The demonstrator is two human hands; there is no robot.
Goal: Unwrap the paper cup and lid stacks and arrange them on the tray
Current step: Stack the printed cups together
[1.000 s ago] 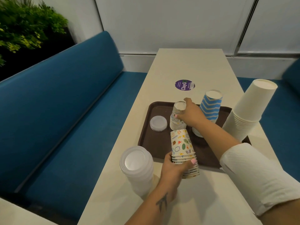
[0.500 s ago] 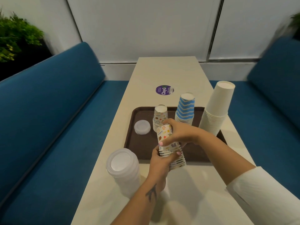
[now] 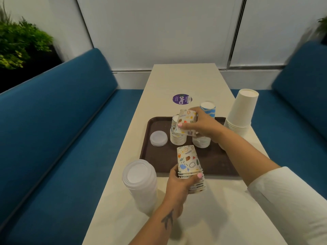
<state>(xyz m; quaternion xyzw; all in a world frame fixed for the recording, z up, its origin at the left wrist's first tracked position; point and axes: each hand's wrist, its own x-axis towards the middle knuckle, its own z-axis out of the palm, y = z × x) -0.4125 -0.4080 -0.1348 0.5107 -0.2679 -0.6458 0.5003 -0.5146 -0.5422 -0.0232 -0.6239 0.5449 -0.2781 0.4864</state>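
Booth worktop (image 3: 185,82), brown tray (image 3: 155,154): 2 cup stacks and 1 lid (image 3: 158,138) placed. Right hand (image 3: 201,126) fingers clamp a printed cup (image 3: 185,123) above them; left hand (image 3: 178,183) grips remaining stack (image 3: 189,163). Lid stack (image 3: 139,181), white cups (image 3: 242,112) still off-tray.

Colourful doodle-printed white paper cups (image 3: 188,161) are showing against the dark brown plastic tray (image 3: 159,154); blue-and-white wavy-striped paper cups (image 3: 208,108) are standing beside plain white paper cups (image 3: 243,110).
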